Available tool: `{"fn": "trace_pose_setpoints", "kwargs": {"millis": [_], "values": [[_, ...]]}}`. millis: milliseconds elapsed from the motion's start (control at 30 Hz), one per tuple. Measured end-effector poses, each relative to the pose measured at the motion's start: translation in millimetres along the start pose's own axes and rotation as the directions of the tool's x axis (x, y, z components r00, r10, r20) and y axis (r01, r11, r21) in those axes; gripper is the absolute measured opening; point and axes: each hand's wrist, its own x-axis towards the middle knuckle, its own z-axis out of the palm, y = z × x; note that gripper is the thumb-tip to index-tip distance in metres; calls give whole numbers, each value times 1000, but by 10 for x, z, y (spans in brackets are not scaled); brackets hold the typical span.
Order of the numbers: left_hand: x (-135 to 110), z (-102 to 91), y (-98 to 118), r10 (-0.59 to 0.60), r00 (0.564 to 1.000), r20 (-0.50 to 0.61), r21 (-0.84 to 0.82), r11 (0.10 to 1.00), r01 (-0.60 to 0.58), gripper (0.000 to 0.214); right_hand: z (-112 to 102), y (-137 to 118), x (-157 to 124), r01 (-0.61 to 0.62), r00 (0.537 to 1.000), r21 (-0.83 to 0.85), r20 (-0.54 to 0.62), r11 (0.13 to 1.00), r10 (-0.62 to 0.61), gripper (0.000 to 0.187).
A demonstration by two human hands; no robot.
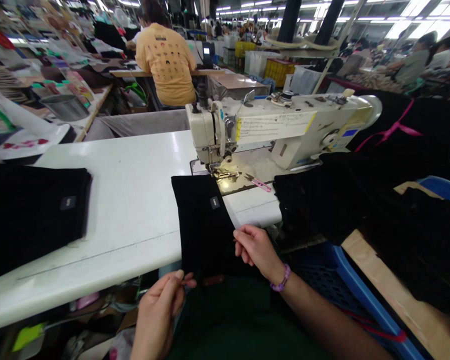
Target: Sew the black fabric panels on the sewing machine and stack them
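A black fabric piece (198,220) with a small grey label (215,202) lies over the table's front edge and hangs towards my lap. Its far end reaches the needle area of a white sewing machine (243,132). My right hand (257,250), with a purple band at the wrist, is closed in a pinch on the piece's right edge. At the lower left edge my left hand (165,302) is also closed, thumb against fingers; what it pinches is not clear. Pink-handled thread snips (258,183) rest on the machine bed, right of the needle.
A stack of black labelled pieces (37,215) lies at the left on the white table (127,200). More black fabric (322,195) is heaped at the right, above a blue basket (341,280). A person in a yellow shirt (165,65) sits ahead, back turned.
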Motion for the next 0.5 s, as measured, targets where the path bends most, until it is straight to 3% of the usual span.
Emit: {"fn": "trace_pose_setpoints", "kwargs": {"millis": [67, 100, 133, 167, 233, 300, 333, 400, 500], "values": [[-2, -53, 27, 133, 990, -54, 109, 986, -126, 49, 2, -1, 3, 3, 1000, 2, 13, 1000, -3, 36], [-7, -74, 55, 258, 961, -98, 214, 949, -232, 48, 3, -3, 5, 5, 1000, 2, 18, 1000, -5, 36], [-13, -84, 93, 417, 901, -120, 344, 869, -356, 46, 3, -6, 7, 8, 1000, 0, 21, 1000, -8, 36], [-19, -77, 141, 585, 806, -93, 474, 737, -481, 43, 3, -10, 9, 11, 1000, -3, 22, 1000, -11, 36], [-21, 5, 256, 819, 561, 122, 626, 375, -684, 29, 1, -19, 15, 11, 1000, -9, 21, 1000, -11, 35], [5, 169, 365, 851, 355, 387, 613, 50, -788, 8, -2, -29, 20, 7, 1000, -13, 25, 1000, -7, 35], [31, 267, 407, 826, 292, 482, 595, -64, -802, 9, -3, -35, 20, 4, 1000, -13, 29, 1000, -4, 35], [100, 453, 458, 770, 234, 593, 585, -213, -782, 17, -3, -47, 19, 0, 999, -13, 40, 1000, 0, 35], [215, 604, 471, 723, 187, 665, 567, -327, -756, 15, -5, -54, 9, -9, 998, -17, 57, 1000, 10, 36]]}}
